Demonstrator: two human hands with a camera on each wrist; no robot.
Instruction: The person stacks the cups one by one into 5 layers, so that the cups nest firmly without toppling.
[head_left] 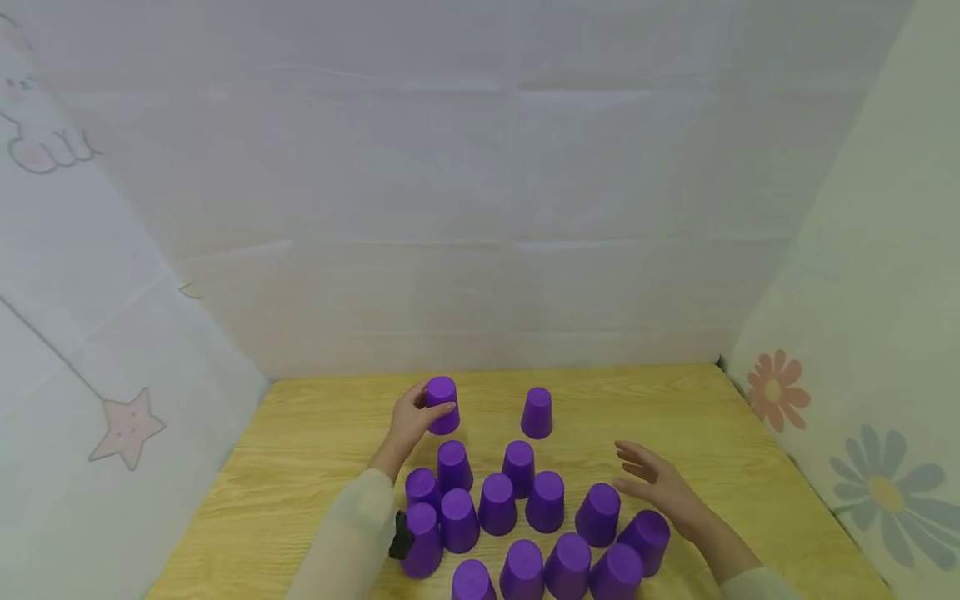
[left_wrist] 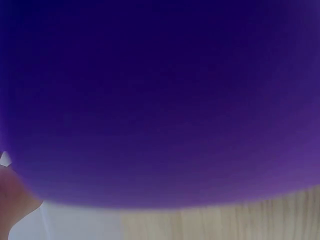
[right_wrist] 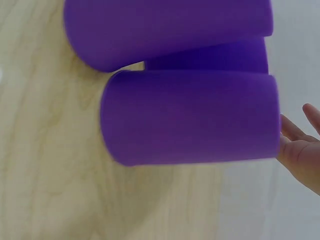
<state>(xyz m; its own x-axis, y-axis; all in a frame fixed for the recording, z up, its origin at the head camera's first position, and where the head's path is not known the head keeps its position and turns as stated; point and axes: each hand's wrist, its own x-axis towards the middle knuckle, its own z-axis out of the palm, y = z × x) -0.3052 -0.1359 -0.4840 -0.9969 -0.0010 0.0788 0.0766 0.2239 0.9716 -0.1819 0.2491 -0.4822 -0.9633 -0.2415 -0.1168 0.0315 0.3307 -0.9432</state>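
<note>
Our left hand (head_left: 411, 423) grips the far-left purple cup (head_left: 442, 404) (upside down). Our right hand (head_left: 660, 487) hovers with fingers spread above the cup cluster (head_left: 525, 517), holding nothing. We judge that placing comes next, needing a level set-down.

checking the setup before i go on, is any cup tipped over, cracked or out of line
Nothing stands out. All the purple cups stand upside down on the wooden table, none tipped or visibly damaged. The left hand grips the far-left cup; the right hand hovers open.
</note>
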